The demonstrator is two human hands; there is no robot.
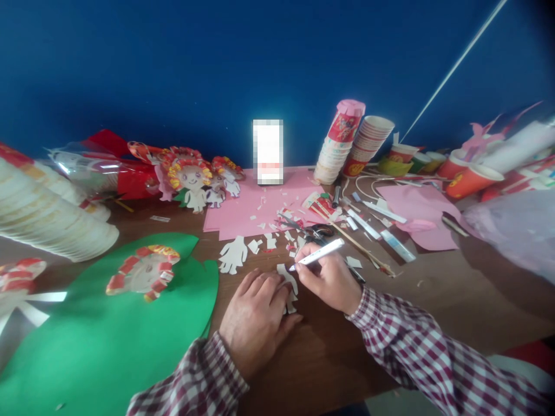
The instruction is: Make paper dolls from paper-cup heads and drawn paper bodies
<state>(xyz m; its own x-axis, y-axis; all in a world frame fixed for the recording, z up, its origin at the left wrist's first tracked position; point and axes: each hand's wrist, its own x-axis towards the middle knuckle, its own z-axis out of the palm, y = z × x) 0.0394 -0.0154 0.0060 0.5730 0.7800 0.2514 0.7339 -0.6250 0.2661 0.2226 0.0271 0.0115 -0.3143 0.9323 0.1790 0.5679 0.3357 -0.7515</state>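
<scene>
A white paper cutout of a small figure (291, 281) lies on the table between my hands, partly covered by my fingers. My left hand (256, 320) rests palm down over it, fingers lying flat and thumb stretched out along its lower end, pressing it to the table. In my right hand (332, 276) is a white marker (321, 252), held like a pen. Its dark tip is at the cutout's upper right edge; I cannot tell whether it touches. A second white paper figure (233, 255) lies just beyond my left hand.
Scissors (318, 231), paper scraps and pens lie beyond my right hand. Pink paper (236, 216) spreads behind, near a bright, blurred-out screen (267, 151). A large green paper leaf (143, 323) covers the left. Stacked paper cups (338, 144) lean by the blue wall; finished paper dolls (191, 179) stand left.
</scene>
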